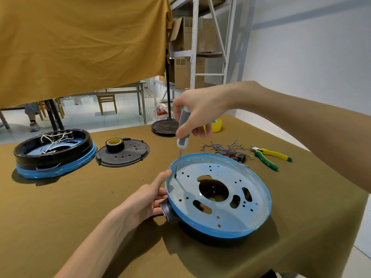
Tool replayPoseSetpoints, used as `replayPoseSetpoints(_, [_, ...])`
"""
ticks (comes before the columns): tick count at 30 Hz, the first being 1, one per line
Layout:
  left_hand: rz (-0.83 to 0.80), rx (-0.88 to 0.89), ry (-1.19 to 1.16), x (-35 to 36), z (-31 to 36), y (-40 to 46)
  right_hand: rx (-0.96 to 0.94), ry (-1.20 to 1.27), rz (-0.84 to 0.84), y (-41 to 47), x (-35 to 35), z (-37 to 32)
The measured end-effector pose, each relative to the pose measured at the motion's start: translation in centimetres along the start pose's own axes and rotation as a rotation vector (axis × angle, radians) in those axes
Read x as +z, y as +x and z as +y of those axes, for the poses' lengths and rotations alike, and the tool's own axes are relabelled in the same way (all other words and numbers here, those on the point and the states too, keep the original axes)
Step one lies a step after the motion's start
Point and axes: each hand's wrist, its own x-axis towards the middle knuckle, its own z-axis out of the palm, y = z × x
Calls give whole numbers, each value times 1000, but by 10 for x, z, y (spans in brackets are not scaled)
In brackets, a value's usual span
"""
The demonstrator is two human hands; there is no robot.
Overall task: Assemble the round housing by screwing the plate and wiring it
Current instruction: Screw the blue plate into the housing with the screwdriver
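The round housing point(236, 234), black with a blue rim, lies on the table in front of me. A pale metal plate point(226, 177) with many holes sits inside it. My right hand point(198, 109) grips the grey-and-white handle of a screwdriver point(181, 137), whose tip stands on the plate near its left rim. My left hand point(148, 199) holds the housing's left side, thumb up on the blue rim, beside a black side port point(167, 212). Loose blue wires point(224, 146) with brass terminals lie behind the housing.
A second housing point(54, 153) with white wires stands far left. A black perforated cover point(124, 153) carries a roll of black tape point(114, 144). Yellow-green pliers point(270, 155) and a yellow tape roll point(216, 125) lie at the right. Another black disc point(163, 127) sits at the table's back edge.
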Motion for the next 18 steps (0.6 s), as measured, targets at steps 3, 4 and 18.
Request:
replayPoseSetpoints(3, [4,4,-1,-1,0,0,9,-1,-5,-1,-2,3])
replayPoseSetpoints(4, [4,3,0,-1,0,0,13,-6,12,-1,-1,4])
replayPoseSetpoints(18, [26,2,-6,1,0,2,12,-41,67,4,3,3])
